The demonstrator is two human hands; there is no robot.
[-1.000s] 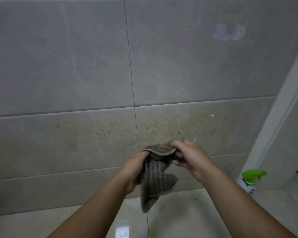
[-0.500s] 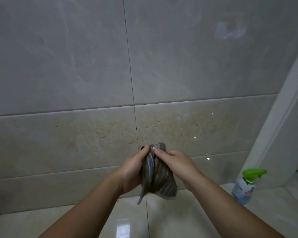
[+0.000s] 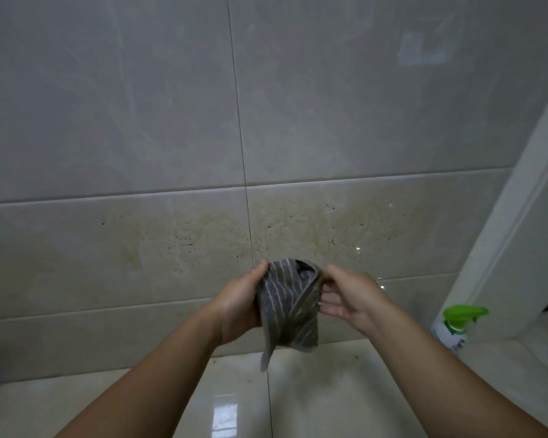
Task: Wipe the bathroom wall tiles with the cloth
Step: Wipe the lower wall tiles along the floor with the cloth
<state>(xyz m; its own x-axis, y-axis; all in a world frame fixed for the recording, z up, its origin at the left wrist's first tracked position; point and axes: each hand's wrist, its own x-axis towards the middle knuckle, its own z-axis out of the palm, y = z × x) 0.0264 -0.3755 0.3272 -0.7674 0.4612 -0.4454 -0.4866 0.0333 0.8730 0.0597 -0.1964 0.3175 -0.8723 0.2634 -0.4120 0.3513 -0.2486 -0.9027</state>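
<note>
The left hand point(image 3: 238, 306) grips the cloth point(image 3: 287, 311), fingers hidden behind it; right hand point(image 3: 351, 295) pinches its top.

We see a dim, flat scene with a grey-green cast. The wall tiles point(image 3: 171, 105) darken toward the upper corners, and a pale patch of reflected light point(image 3: 421, 53) sits on the upper right one. The brightest glare is a rectangular reflection on the glossy floor point(image 3: 225, 418), so the light probably comes from above and behind us. Small sparkles point(image 3: 358, 249) dot the stained tile. Shadows are soft. The cloth point(image 3: 287, 308) is sharpest, its stripes readable, its top fold black. Grout lines bow and the door frame point(image 3: 519, 197) leans from wide-angle distortion. The spray bottle point(image 3: 453, 330) looks slightly soft.
</note>
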